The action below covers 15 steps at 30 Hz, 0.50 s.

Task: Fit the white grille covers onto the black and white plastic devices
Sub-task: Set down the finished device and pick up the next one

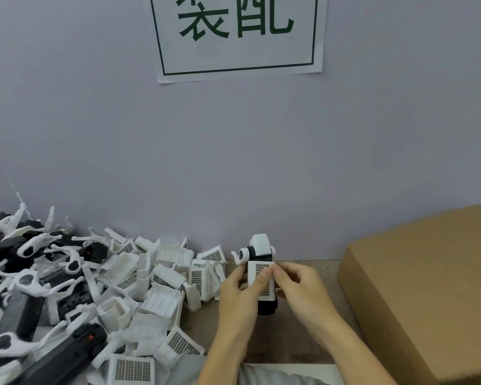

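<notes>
Against a grey wall, a light, stiff grille cover was pressed onto the device, left hand and right hand both clamped around its edges; its thin mesh seemed fragile.

A pale grey wall fills most of the view. High on it hangs a white paper sign with large dark green characters inside a thin green border; its top runs out of the picture, and its lower left corner looks slightly lifted from the wall. Below, a brown tabletop meets the foot of the wall. At the right a large brown cardboard box rests on the tabletop, closed, plain and set at an angle, extending past the right edge of the view.
</notes>
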### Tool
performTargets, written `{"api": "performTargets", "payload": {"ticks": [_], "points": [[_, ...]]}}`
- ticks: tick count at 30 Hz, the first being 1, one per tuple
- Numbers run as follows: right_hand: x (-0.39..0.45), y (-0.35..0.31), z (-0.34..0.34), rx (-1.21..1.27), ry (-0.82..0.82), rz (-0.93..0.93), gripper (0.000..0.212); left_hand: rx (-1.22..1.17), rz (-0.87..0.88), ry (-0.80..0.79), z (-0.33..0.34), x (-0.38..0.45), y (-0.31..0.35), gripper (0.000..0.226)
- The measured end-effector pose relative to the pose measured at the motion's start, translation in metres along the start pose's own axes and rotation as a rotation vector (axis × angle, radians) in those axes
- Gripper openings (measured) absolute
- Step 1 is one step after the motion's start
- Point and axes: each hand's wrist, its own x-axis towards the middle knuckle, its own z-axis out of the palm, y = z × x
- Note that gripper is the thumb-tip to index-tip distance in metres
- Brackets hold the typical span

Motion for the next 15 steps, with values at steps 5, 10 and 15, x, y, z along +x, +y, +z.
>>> {"api": "performTargets", "payload": {"ticks": [5,10,15], "points": [[-0.0004,0.0011,0.0003,-0.034,0.086,-0.02,0.032,0.052,-0.004,0.0,0.0028,-0.0018,-0.001,0.015],[0.0007,0.0042,-0.0013,0.096,0.084,-0.032,0.011,-0.075,-0.065,0.027,0.0046,-0.0018,0.0021,0.02],[0.0014,0.0065,-0.002,0.083,0.153,-0.084,0.008,-0.142,-0.103,-0.012,0.0078,-0.0039,0.0043,0.03]]}}
